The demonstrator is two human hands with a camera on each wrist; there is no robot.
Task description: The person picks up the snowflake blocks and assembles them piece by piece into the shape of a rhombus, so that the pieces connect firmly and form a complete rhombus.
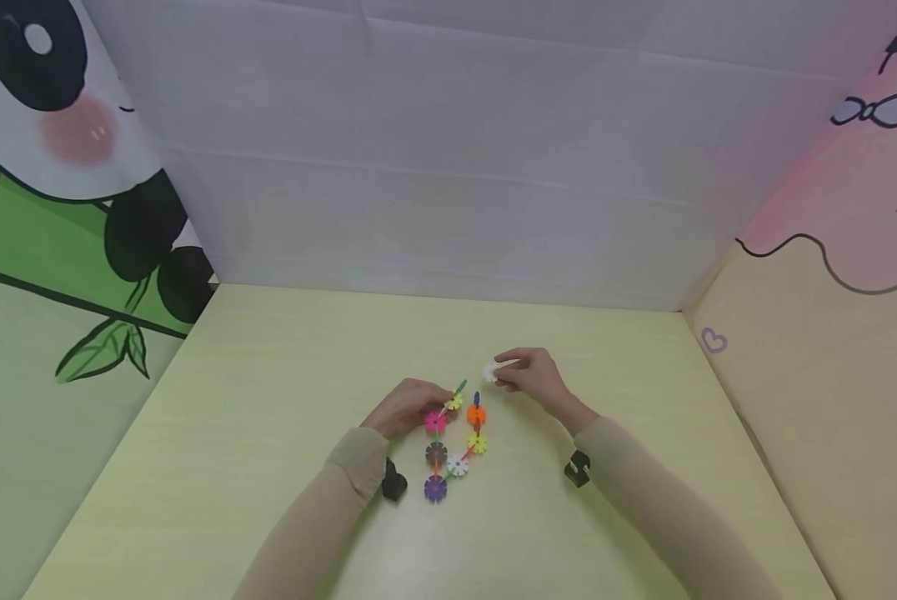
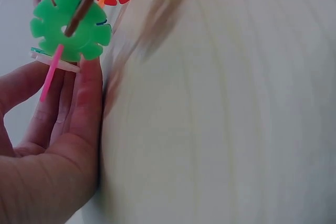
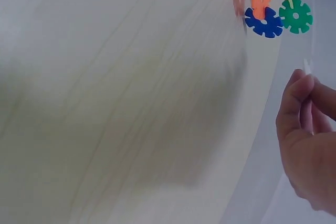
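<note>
A loop-like chain of slotted plastic snowflake discs is in the head view, among them a pink disc [image 1: 436, 422], a purple disc [image 1: 435, 489] and an orange disc [image 1: 476, 414]. At the chain's left upper end my left hand [image 1: 411, 406] grips it. The left wrist view has a green disc [image 2: 69, 27] just above the left fingers, beside a pale disc seen edge-on. My right hand [image 1: 533, 377] pinches a single white disc [image 1: 489, 372] between thumb and fingers, apart from the chain. In the right wrist view this disc is a thin edge, mostly hidden by the fingertips.
Underneath is a pale yellow tabletop [image 1: 268, 375]. A whitish wall [image 1: 448, 225] stands behind it, with painted side panels left and right. A black wrist device [image 1: 393, 482] is on the left wrist and another [image 1: 578, 468] on the right.
</note>
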